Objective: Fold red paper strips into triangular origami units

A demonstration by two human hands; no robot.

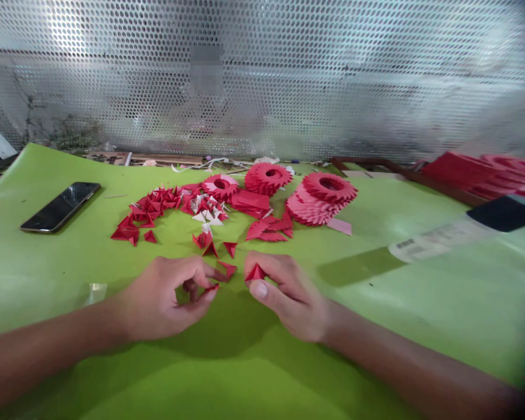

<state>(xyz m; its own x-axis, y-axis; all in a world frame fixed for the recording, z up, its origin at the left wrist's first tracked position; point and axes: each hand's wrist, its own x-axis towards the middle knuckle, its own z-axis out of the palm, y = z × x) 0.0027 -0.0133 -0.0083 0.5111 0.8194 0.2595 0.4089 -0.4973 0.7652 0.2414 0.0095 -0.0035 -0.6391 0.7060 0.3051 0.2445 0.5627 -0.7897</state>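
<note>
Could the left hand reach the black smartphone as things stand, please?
Probably yes: only green sheet lies between the left hand and the smartphone, though the hand holds a red paper triangle.

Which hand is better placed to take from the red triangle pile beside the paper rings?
Right, probably. The right hand sits closer, with the pile just ahead of its fingers, though it pinches a triangle. The left hand is farther off and also holds a piece.

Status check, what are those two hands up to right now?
Left hand pinching a small red folded paper triangle. Right hand pinching a second red paper triangle. Loose red triangles just ahead on the green sheet.
</note>
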